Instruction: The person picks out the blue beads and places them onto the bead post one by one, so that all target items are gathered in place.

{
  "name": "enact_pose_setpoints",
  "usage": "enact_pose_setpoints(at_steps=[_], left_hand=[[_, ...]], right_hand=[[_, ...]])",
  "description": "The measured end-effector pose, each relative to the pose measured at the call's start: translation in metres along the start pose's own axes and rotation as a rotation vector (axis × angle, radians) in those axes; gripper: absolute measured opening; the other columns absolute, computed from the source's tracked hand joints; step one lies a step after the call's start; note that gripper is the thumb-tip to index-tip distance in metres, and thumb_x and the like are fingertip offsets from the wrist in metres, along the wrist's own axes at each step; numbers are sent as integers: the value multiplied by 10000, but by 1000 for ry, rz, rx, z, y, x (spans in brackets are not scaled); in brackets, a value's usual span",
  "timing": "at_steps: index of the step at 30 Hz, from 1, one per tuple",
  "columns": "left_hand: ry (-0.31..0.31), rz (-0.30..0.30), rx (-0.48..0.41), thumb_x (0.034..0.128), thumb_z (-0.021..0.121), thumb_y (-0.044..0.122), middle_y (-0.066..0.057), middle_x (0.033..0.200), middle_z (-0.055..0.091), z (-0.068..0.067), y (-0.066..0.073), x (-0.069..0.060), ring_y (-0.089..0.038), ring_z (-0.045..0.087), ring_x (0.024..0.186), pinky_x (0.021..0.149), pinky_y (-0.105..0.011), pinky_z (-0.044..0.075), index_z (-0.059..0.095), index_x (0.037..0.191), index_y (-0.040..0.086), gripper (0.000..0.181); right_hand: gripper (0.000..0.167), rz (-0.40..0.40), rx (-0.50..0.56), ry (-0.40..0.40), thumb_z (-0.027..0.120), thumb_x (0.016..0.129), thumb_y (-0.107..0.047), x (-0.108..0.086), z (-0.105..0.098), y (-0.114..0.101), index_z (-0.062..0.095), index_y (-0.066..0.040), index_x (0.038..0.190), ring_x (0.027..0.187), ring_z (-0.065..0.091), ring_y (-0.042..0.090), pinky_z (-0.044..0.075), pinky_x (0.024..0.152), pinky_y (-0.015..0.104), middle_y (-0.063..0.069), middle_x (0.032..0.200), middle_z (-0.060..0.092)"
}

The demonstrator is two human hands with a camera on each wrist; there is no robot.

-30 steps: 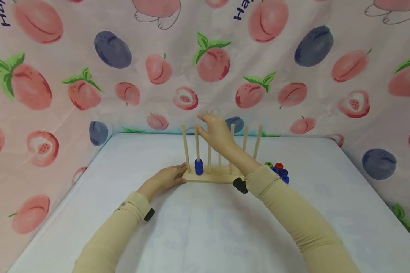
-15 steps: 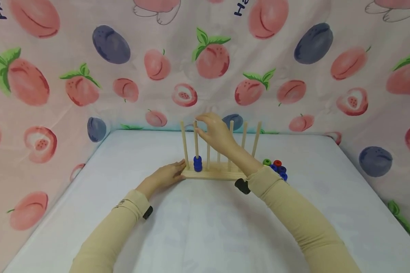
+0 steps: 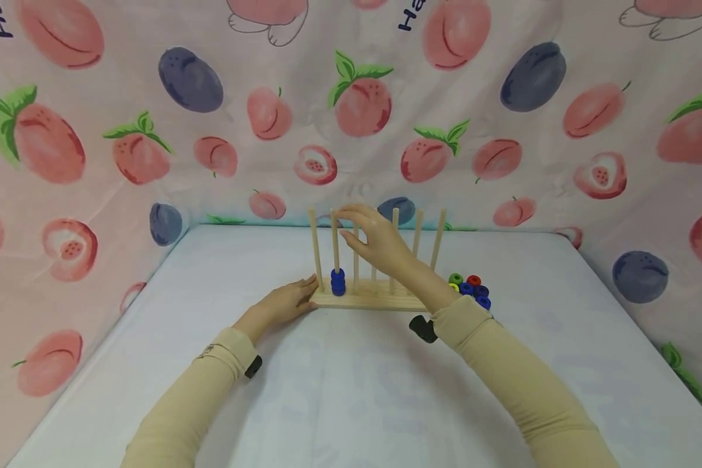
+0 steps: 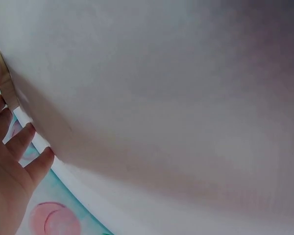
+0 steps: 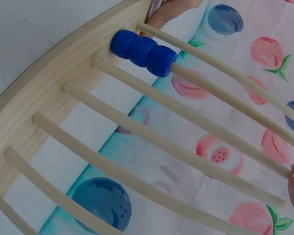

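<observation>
Right wrist: 7 pegs [image 5: 171,143], 1 w/ 3 beads [image 5: 143,51]

- One wooden rack [image 3: 365,300]
- Seven pegs [image 3: 316,250]
- Three threaded blue beads [image 3: 338,282]
- Three visible loose blue beads [image 3: 483,303]
- One green bead [image 3: 455,279], one red bead [image 3: 474,280], one yellow bead [image 3: 454,287]
- Two hands [image 3: 283,302] [image 3: 381,238]

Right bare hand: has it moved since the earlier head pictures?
Yes: the right hand has moved down, judged against the round pale wooden peg holding the round blue beads.

The peg rack [image 5: 51,83] is smooth, matt wood. Its blue beads [image 5: 143,51] look glossy; the twelve-o'clock backdrop [image 3: 304,84] is creased cloth.
</observation>
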State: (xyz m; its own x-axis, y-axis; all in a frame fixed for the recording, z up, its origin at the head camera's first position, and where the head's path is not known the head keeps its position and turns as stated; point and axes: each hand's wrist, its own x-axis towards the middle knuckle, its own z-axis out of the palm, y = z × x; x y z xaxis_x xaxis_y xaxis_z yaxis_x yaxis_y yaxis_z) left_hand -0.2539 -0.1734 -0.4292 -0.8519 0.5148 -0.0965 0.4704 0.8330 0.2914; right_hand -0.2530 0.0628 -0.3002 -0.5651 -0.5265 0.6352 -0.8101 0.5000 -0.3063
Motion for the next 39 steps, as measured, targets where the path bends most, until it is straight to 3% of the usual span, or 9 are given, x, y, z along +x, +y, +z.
enact_pose_setpoints(at_steps=[8, 17, 24, 32, 39], left_hand=[[-2, 1, 7, 979, 497, 309, -152, 1534, 259, 1, 1, 1, -401, 338, 1362, 1111, -528, 313, 313, 1449, 6, 589], [-12, -9, 26, 986, 478, 317, -145, 1544, 241, 1, 0, 1, -376, 308, 1386, 1122, -524, 298, 293, 1462, 17, 592], [-26, -18, 21, 986, 477, 312, -151, 1545, 236, 1, 1, 0, -384, 302, 1385, 1124, -518, 296, 286, 1463, 14, 594], [-15, -3, 19, 989, 474, 295, -165, 1540, 243, 1, 0, -1, -395, 313, 1377, 1128, -513, 293, 289, 1458, -1, 584], [-17, 2, 13, 989, 475, 295, -168, 1538, 246, 0, 0, -1, -392, 311, 1379, 1129, -512, 290, 285, 1460, 2, 587]], right_hand=[[297, -51, -4, 12, 626, 892, -59, -12, -5, -1, 612, 23, 1177, 1204, 545, 324, 461, 1022, 426, 171, 1208, 622], [311, 0, 45, 6, 641, 887, -78, -30, -10, 3, 614, -13, 1189, 1112, 608, 293, 537, 900, 410, 149, 1174, 651], [365, 57, 73, -19, 651, 884, -103, -45, -19, 7, 597, -2, 1231, 1148, 586, 313, 518, 930, 445, 164, 1217, 633], [353, 59, 79, -19, 669, 856, -48, -62, -26, 19, 611, 30, 1196, 949, 636, 277, 558, 822, 420, 176, 1145, 660], [341, 42, 44, 3, 687, 834, -28, -77, -30, 25, 624, 33, 1164, 941, 648, 297, 559, 805, 426, 188, 1112, 666]])
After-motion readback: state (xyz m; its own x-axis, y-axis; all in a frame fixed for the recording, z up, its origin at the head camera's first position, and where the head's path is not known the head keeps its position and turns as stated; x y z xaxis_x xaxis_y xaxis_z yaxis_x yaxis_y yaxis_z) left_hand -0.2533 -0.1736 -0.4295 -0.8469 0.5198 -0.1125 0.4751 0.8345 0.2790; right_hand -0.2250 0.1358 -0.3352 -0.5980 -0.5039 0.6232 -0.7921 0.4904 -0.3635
